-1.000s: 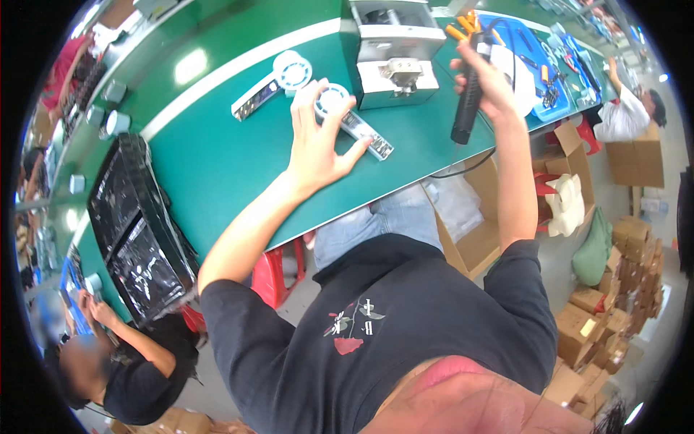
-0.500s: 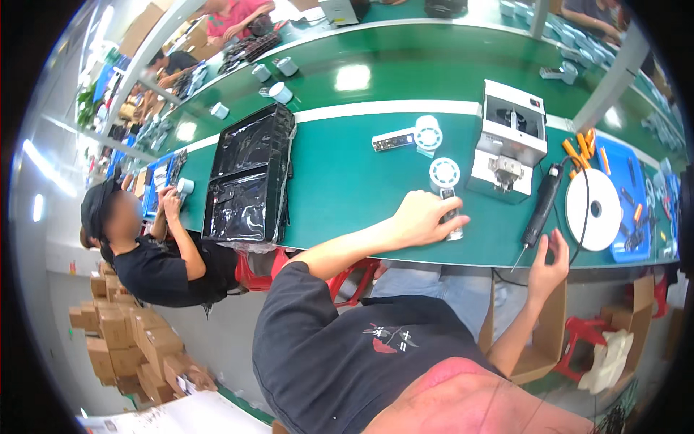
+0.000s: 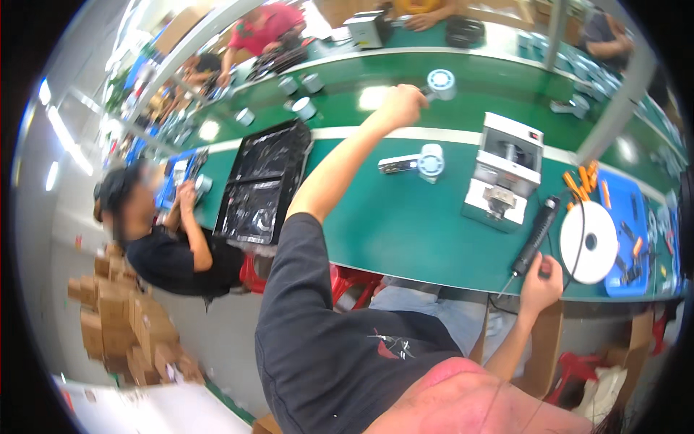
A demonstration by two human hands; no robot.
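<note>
My left arm stretches far forward over the green belt. There my left hand [image 3: 403,106] is closed round the handle end of a light-blue round-headed device [image 3: 441,83]; its handle is mostly hidden by the fingers. A second round-headed device [image 3: 431,163] lies on the green workbench, its long dark-and-silver handle pointing left. At the near edge, my right hand [image 3: 542,286] has its fingers bent with a gap between them and nothing visible inside. It is beside a black electric screwdriver [image 3: 536,235], whose thin bit points toward me.
A white-and-grey machine [image 3: 504,170] stands right of centre. Past it are a white cable reel [image 3: 589,242], orange-handled tools [image 3: 580,181] and a blue tray [image 3: 627,210]. A black tray [image 3: 264,184] sits at left, near a co-worker [image 3: 170,231]. Light-blue cups [image 3: 303,108] rest on the belt.
My left hand has carried the round-headed device from the near bench up and away, over the belt. The right hand's fingers have bent more, close by the screwdriver.
</note>
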